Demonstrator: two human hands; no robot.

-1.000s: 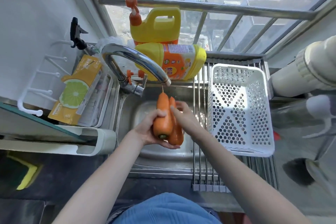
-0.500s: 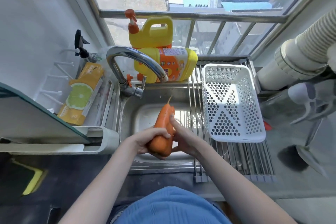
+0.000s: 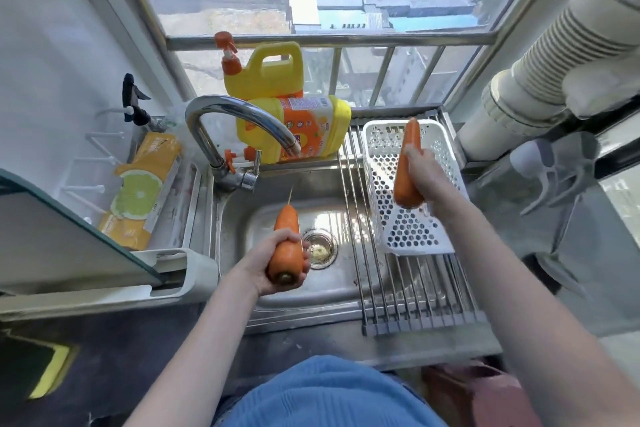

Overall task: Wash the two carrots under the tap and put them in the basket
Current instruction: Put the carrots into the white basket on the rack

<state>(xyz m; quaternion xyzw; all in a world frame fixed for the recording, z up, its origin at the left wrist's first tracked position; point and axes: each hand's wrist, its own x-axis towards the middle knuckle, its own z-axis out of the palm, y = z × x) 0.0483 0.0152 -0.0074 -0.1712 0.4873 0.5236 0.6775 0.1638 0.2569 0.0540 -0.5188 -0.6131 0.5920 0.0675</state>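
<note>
Over the white perforated plastic basket (image 3: 388, 218), the right hand (image 3: 424, 172) grips one orange carrot (image 3: 407, 163); left hand (image 3: 273, 265) fingers (image 3: 289, 238) grip the second orange carrot (image 3: 285, 246) above the steel sink (image 3: 277, 298)

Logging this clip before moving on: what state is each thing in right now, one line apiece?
Left hand: grips a carrot.
Left carrot: held over the sink, tip pointing away.
Right hand: grips the other carrot.
Right carrot: held above the basket, not yet set down.
Basket: on the rack, nothing seen in it.
Tap: no water visible.
Detergent jugs: one upright, one lying down.
</note>
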